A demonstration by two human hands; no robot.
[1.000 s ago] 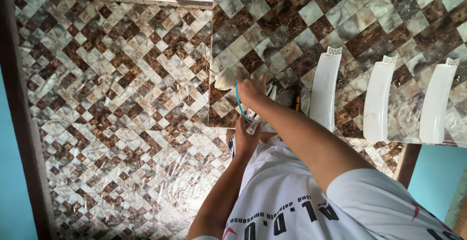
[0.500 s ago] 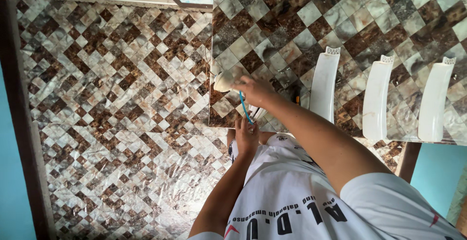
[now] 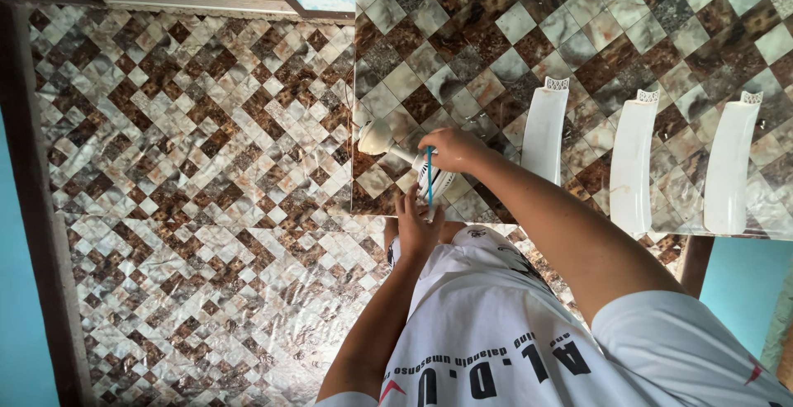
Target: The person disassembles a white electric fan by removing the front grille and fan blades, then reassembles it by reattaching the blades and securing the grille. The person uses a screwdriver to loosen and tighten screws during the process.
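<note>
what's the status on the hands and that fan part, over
Right hand grip on thin blue tool at white fan motor unit. Left hand braces it from below. Three white fan blades lie apart on table, nothing blocking.

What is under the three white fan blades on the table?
The three white fan blades lie directly on the table, whose top is covered in a brown and grey diamond pattern. Whatever sits beneath each blade is hidden; nothing else shows at their edges.

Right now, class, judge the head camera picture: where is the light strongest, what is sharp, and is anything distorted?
Head view: daylight is brightest on the three white fan blades; the patterned tabletop and both hands are sharp; glossy floor covering shows soft sheen; the white shirt bulges at the bottom edge, from wide-angle closeness.
</note>
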